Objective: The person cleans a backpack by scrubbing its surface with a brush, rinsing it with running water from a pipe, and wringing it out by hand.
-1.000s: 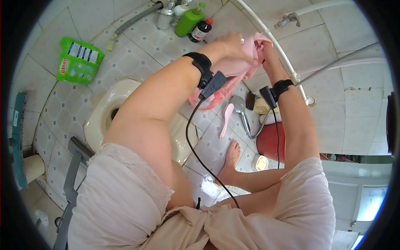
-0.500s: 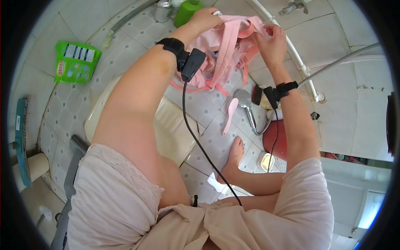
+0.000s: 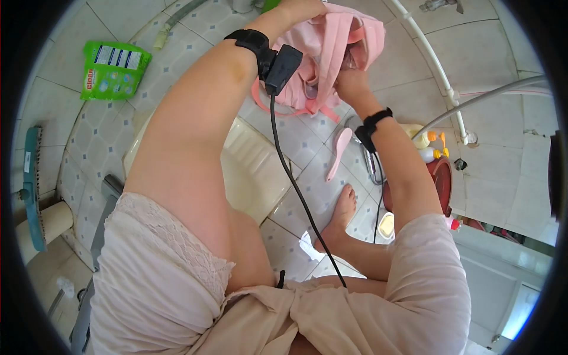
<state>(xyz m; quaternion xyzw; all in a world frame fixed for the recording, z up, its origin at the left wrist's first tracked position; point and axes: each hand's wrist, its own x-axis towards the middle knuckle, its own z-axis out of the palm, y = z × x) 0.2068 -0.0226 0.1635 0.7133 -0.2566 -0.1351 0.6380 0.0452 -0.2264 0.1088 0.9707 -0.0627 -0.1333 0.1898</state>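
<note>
A pink fabric bag [image 3: 331,53] with wide straps hangs or rests low over the tiled floor at the top of the view. My left hand [image 3: 300,10] is closed on its upper edge, partly cut off by the frame. My right hand [image 3: 354,86] reaches into the bag's opening, its fingers hidden by the fabric. Below the bag, a pink-handled brush [image 3: 339,155] lies bristles out of sight on the tiles. Beside it is a shower head [image 3: 354,122], mostly covered by my right wrist.
A squat toilet [image 3: 251,177] is set in the floor at centre. A green cleaner pouch [image 3: 115,71] lies on the left, above a blue broom head [image 3: 32,189]. Pump bottles [image 3: 431,140], a red basin [image 3: 441,182] and a soap dish [image 3: 386,225] stand right. A grey hose [image 3: 482,97] crosses there.
My right hand has left the bag's upper right edge and moved down into its opening. The bag and my left hand sit higher in view, and the opening gapes wider.
</note>
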